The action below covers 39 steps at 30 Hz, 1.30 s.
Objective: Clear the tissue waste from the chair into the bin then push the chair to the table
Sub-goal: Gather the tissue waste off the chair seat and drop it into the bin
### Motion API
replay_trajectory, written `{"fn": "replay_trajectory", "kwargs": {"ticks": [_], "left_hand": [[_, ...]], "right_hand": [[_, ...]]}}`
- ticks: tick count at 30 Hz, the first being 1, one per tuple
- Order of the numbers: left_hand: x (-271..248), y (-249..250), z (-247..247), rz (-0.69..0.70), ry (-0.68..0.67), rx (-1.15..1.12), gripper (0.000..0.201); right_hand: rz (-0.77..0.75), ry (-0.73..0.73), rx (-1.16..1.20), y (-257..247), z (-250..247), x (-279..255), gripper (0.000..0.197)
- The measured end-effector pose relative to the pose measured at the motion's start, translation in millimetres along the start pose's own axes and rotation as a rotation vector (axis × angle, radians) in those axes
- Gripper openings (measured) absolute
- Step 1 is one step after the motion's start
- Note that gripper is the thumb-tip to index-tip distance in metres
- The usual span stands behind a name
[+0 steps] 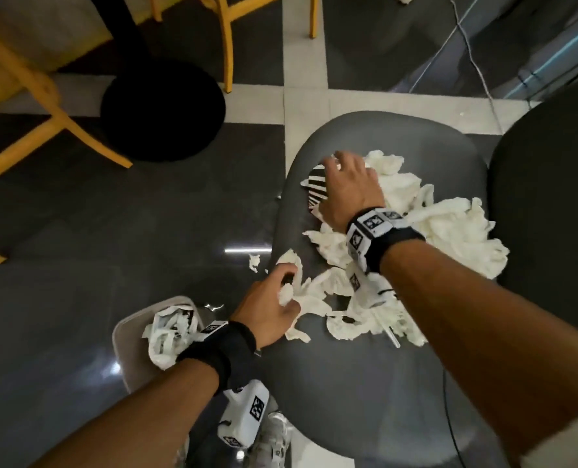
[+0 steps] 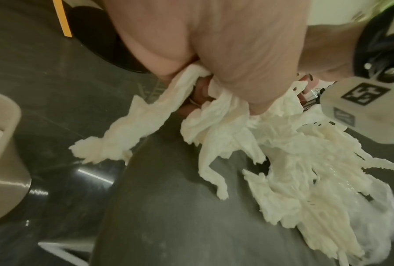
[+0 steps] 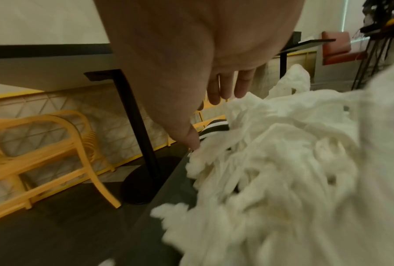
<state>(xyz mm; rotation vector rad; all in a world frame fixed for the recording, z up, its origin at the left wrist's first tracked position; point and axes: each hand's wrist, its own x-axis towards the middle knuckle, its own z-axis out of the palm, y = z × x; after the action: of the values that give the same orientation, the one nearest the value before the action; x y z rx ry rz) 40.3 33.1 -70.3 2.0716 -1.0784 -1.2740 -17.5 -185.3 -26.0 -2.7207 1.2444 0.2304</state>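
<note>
A heap of torn white tissue (image 1: 442, 231) covers the seat of a dark grey chair (image 1: 365, 383). My left hand (image 1: 274, 302) grips a bunch of tissue (image 2: 200, 108) at the seat's left edge, fingers curled round it. My right hand (image 1: 348, 184) reaches over the far side of the heap with fingers straight (image 3: 225, 86), above a black-and-white striped paper piece (image 1: 316, 189). A grey bin (image 1: 129, 336) stands on the floor left of the chair, holding white and striped waste (image 1: 169, 332).
A black round table base (image 1: 162, 109) stands ahead on the left on the dark floor, with yellow chairs (image 1: 20, 106) around it. Small tissue scraps (image 1: 254, 263) lie on the floor beside the seat. A thin cable (image 1: 473, 55) runs across the floor at upper right.
</note>
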Motion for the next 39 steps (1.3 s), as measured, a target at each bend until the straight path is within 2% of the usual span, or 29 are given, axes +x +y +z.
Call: {"fn": "replay_trajectory", "kwargs": {"ticks": [1,3,5,7,9,11,12,14,16,20,23,26,29,32,35,37,39], "left_hand": [[1,-1,-5,0.016,0.003,0.012,0.035],[4,0,-19,0.021,0.018,0.049,0.020],[9,1,-33,-0.009,0.070,0.007,0.024],[12,2,-44,-0.067,0.107,-0.086,0.022],[14,6,-54,-0.101,0.132,-0.114,0.017],[14,3,-57,-0.114,0.157,-0.121,0.027],[14,1,-58,-0.115,0.170,-0.122,0.025],[14,-7,-59,-0.143,0.181,-0.146,0.012],[8,-18,-61,-0.173,0.196,-0.178,0.005],[-12,-39,-78,-0.192,0.251,-0.190,0.019],[-28,-63,-101,-0.217,0.338,-0.175,0.005],[-49,-96,-123,-0.292,0.366,-0.275,0.008],[-65,-127,-138,-0.306,0.322,-0.366,0.005],[-69,-170,-139,-0.379,0.244,-0.443,0.009],[-71,-221,-120,-0.539,0.155,-0.570,0.035],[-66,-257,-103,-0.570,0.096,-0.568,0.051],[-55,-288,-92,-0.546,0.040,-0.445,0.043]], "right_hand": [[0.002,-0.036,-0.020,6,-3,12,0.080],[-0.007,-0.162,-0.073,15,-5,33,0.099],[0.002,-0.275,-0.145,18,-3,43,0.114],[0.017,-0.296,-0.208,16,2,41,0.116],[-0.004,-0.225,-0.292,11,2,34,0.104],[-0.061,-0.119,-0.366,6,-1,23,0.079],[-0.092,-0.067,-0.372,4,-4,19,0.063],[-0.138,-0.013,-0.342,-2,-9,10,0.040],[-0.164,0.011,-0.296,-13,-18,-2,0.035],[-0.160,0.106,-0.102,-48,-33,-23,0.036],[-0.145,0.107,0.150,-89,-34,-41,0.037],[-0.050,-0.063,0.449,-138,-20,-62,0.033],[0.104,-0.303,0.592,-187,17,-83,0.030],[0.160,-0.514,0.552,-227,82,-94,0.030],[0.165,-0.657,0.487,-257,155,-104,0.035],[0.147,-0.732,0.426,-271,200,-108,0.036],[0.097,-0.778,0.367,-284,240,-105,0.033]]}}
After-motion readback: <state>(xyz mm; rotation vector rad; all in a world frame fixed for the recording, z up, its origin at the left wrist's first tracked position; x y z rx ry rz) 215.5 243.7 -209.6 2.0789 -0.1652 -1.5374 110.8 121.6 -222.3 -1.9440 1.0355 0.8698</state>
